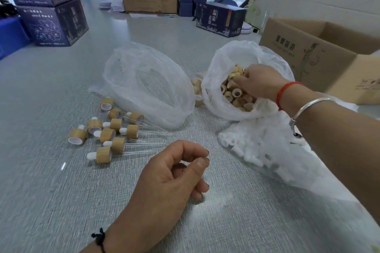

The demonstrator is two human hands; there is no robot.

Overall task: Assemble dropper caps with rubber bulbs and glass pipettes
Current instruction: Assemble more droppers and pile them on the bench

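My right hand (260, 81) reaches into a white plastic bag (213, 96) full of bamboo dropper caps (236, 96). Its fingertips are buried among the caps, so any grip is hidden. My left hand (168, 178) hovers over the grey table near the front, fingers loosely curled and thumb close to the index finger, with nothing visible in it. Several finished droppers (115, 141), each with a bamboo cap, white bulb and glass pipette, lie at centre left. White rubber bulbs (246, 146) fill a clear bag under my right forearm.
A second, crumpled plastic bag (148, 86) lies between the finished droppers and the cap bag. An open cardboard box (308, 51) stands at the right. Dark printed cartons (53, 20) are stacked at far left. Across the table a person sits behind another cardboard box (150, 0).
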